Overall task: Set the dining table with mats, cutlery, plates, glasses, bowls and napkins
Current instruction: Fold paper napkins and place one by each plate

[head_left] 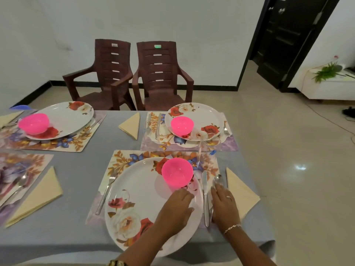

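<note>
Neither of your hands is clasping anything: both lie palm down with loose, uncurled fingers. Your left hand (177, 210) comes in from the lower middle, forearm angled up and to the right. It rests on the right-hand part of the near plate (134, 189). Its fingertips point toward the pink bowl (177, 172) and end close to its base; whether they touch it cannot be told. The thumb spreads out toward the plate's right rim.

Your right hand (224, 205) lies flat on the handle of the spoon (218, 179), fingers straight and together, pointing away from you. The spoon's bowl shows just beyond the fingertips. A ring sits on one finger and a thin bracelet circles the wrist.

The knife (205, 191) lies between your two hands, just beside the plate's rim and roughly parallel to the spoon. The fork (106, 194) lies left of the plate. All of these sit on the floral mat (123, 160) on the grey table (76, 233). The pink bowl stands on the plate's far right part. A folded cream napkin (240, 191) lies right of the mat, just beside your right hand.
</note>
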Demonstrator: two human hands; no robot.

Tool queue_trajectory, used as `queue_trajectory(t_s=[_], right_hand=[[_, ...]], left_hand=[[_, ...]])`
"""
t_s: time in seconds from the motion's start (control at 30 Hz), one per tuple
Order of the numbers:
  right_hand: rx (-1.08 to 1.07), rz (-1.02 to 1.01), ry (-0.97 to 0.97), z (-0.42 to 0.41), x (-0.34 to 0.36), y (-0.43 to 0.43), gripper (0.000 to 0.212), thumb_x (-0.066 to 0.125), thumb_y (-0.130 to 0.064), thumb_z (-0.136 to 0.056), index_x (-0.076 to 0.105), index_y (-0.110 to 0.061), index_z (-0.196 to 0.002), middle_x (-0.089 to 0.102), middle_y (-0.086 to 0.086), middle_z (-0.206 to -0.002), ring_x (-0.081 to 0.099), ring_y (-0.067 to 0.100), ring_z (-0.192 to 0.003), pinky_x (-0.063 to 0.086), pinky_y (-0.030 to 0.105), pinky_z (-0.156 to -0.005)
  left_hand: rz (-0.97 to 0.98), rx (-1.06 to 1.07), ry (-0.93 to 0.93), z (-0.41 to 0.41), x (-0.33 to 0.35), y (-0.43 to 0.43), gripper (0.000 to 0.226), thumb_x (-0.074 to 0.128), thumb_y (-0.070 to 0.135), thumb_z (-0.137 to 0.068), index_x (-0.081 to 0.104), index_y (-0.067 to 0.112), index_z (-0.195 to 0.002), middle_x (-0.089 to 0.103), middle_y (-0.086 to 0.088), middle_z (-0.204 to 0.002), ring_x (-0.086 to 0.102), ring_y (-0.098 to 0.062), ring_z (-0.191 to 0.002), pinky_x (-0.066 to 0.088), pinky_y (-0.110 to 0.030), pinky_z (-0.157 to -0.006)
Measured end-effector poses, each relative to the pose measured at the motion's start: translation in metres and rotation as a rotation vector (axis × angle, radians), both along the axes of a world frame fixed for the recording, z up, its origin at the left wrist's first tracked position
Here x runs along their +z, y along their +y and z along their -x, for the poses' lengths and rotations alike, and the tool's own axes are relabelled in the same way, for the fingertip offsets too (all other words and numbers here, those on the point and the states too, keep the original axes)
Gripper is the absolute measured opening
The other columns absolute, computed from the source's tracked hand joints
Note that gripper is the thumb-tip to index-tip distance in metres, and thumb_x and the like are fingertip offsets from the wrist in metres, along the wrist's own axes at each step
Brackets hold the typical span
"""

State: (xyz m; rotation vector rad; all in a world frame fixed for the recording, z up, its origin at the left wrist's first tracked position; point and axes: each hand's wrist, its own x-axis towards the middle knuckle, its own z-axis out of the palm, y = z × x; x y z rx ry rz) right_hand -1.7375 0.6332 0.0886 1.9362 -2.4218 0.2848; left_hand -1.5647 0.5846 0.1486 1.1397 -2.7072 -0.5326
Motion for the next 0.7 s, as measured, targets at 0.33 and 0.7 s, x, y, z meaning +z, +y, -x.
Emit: queue_trajectory(t_s=[0.33, 0.7], right_hand=[[0.077, -0.202, -0.028, 0.019, 0.014, 0.011, 0.048, 0.034, -0.03, -0.077, 0.072, -0.015, -0.102, 0.071, 0.002, -0.107, 0.069, 0.015, -0.096, 0.056, 0.031, -0.073], [0.164, -0.303, -0.024, 0.039, 0.017, 0.006, 0.067, 0.01, -0.035, -0.084, 0.04, -0.015, -0.14, 0.035, 0.001, -0.147, 0.038, 0.015, -0.135, 0.015, 0.032, -0.112]], left_hand=[[0.16, -0.286, -0.519, 0.066, -0.007, -0.005, 0.059, 0.052, 0.028, -0.094, 0.033, 0.0, -0.143, 0.029, -0.02, -0.151, 0.02, -0.031, -0.143, 0.011, -0.04, -0.117], [0.065, -0.184, -0.512, 0.074, -0.013, -0.01, 0.074, 0.053, 0.039, -0.093, 0.016, 0.006, -0.149, 0.011, -0.015, -0.157, -0.002, -0.035, -0.145, -0.007, -0.045, -0.115]])
